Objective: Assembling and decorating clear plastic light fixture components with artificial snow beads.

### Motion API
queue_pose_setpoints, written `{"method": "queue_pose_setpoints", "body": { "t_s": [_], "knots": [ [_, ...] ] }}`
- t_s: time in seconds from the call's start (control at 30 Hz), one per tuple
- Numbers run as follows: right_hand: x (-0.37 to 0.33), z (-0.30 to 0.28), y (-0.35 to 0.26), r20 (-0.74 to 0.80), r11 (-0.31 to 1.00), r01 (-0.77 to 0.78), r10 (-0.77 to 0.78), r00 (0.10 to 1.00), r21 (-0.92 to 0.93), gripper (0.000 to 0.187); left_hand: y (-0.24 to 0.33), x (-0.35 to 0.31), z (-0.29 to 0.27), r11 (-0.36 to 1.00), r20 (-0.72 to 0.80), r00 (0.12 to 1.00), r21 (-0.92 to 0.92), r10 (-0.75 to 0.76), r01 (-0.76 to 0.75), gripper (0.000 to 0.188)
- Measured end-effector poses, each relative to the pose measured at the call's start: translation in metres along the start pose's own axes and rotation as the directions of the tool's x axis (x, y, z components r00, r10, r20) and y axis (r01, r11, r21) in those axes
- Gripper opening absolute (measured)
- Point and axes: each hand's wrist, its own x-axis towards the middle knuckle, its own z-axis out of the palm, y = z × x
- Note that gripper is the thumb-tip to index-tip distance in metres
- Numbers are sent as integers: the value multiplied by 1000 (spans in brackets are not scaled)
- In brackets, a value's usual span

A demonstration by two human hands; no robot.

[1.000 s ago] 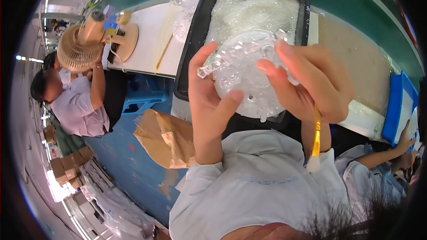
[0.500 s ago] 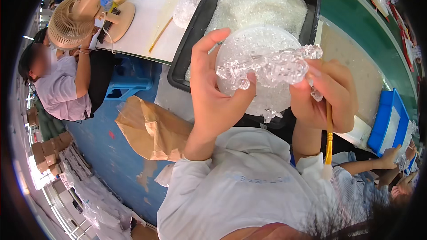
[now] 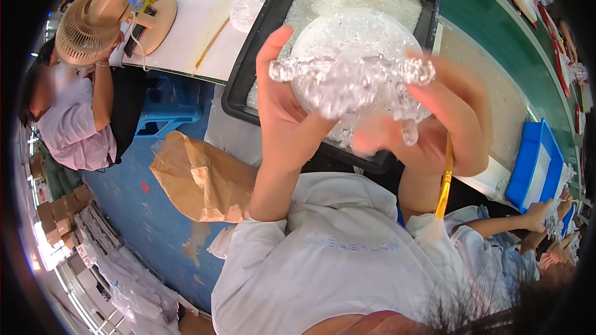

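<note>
From the head camera, both hands are raised over the black tray (image 3: 248,96), which is heaped with clear plastic pieces. The left hand (image 3: 287,118) holds a clear, knobbly plastic part (image 3: 351,77) with its grip closed on the part's left end — thumb up, fingers behind. The right hand (image 3: 444,121) is blurred; its grip seems closed on the part's right end, and a yellow-handled brush (image 3: 444,183) hangs down from it. The part sits in front of a round white disc (image 3: 354,37), just above the tray's near rim. Left of the tray, on the white surface (image 3: 192,18), stands a beige desk fan (image 3: 84,34), with a seated person (image 3: 77,118) below it. A blue bin (image 3: 528,167) lies right of the tray.
</note>
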Motion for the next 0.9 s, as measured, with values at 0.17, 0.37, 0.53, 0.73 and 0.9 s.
{"method": "queue_pose_setpoints", "body": {
  "t_s": [0.17,0.37,0.53,0.73,0.9],
  "knots": [
    [-20,13,11,-433,950,-67,201,879,305,64,-9,6,-3,978,-87,976,66,201,-196,83],
    [-54,18,-17,-235,673,-127,421,876,729,67,-21,10,-3,955,-261,928,-55,267,-291,85],
    [-55,18,-22,-304,577,-177,637,709,797,30,-26,11,-7,954,-260,918,117,298,-276,92],
    [-49,27,-21,56,514,-449,611,790,731,19,-25,10,2,947,-257,917,-20,305,-320,85],
    [-51,22,-15,41,663,-508,586,809,550,21,-30,8,-2,976,-353,912,28,211,-215,86]
  ]
}}
